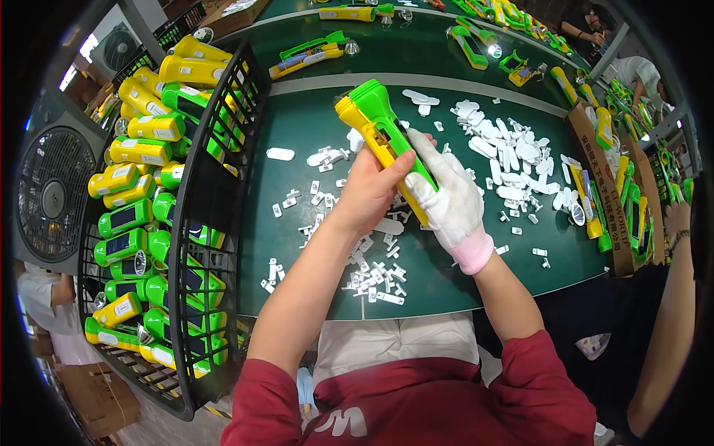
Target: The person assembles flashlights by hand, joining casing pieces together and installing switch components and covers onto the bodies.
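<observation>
Above the green tabletop (pixel 297 119), I hold a flashlight housing (pixel 375 108) with a green half and a yellow half, tilted with its wide head away from me. My bare left hand (pixel 364 189) grips it from the left, thumb across its side. My right hand (pixel 452 199), in a white glove with a pink cuff, wraps the handle from the right. A dark slot shows between the halves; the palms hide the lower body. Small white switch-like pieces (pixel 372 281) lie scattered under my wrists. Flat white oval pieces (pixel 513 152) are heaped to the right.
A black plastic crate (pixel 178 282) full of yellow and green flashlights (pixel 123 249) stands at left, beside a fan (pixel 53 193). Beyond the table edge, a green belt (pixel 405 56) carries opened flashlights. At right are a cardboard box (pixel 595 175) and another person's arm (pixel 673 312).
</observation>
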A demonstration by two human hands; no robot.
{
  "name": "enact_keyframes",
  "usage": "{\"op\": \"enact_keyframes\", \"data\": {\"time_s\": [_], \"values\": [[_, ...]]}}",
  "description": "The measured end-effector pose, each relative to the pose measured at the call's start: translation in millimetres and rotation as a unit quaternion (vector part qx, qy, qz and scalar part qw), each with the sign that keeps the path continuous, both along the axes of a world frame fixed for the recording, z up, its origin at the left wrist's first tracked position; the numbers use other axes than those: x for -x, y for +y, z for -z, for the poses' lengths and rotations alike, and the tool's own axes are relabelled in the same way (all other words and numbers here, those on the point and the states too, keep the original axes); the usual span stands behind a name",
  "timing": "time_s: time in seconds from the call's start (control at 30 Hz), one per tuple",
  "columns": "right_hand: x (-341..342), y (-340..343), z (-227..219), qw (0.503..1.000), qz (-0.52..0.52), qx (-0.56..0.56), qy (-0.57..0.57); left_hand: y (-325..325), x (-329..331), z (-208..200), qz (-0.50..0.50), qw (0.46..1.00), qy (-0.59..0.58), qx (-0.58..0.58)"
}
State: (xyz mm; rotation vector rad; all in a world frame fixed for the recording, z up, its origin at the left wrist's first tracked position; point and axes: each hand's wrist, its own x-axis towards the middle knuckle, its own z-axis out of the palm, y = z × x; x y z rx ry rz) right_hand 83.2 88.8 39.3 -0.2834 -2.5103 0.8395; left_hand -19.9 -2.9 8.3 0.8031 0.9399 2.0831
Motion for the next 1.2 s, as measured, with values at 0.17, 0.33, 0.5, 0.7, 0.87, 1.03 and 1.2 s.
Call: {"op": "enact_keyframes", "data": {"time_s": [0.17,0.33,0.5,0.7,0.87,1.03,1.2], "values": [[-3,-11,-4,0.997,0.031,-0.066,0.009,-2,-4,-2,-0.008,0.999,-0.047,-0.01],[-7,-17,-1,0.989,-0.014,-0.137,0.055,-10,1,-3,0.064,0.987,-0.116,-0.089],[-15,-19,3,0.959,-0.131,-0.147,0.204,-17,9,-2,0.201,0.956,-0.095,-0.191],[-18,-21,0,0.947,-0.193,-0.138,0.216,-18,11,4,0.262,0.934,-0.091,-0.224],[-16,2,6,0.938,-0.137,-0.137,0.288,-18,9,0,0.252,0.927,-0.168,-0.223],[-4,77,17,0.991,0.137,0.007,0.001,-7,19,2,0.023,0.925,-0.355,-0.136],[13,84,27,0.969,0.166,0.0,-0.181,-10,23,2,-0.083,0.946,-0.304,-0.081]]}}
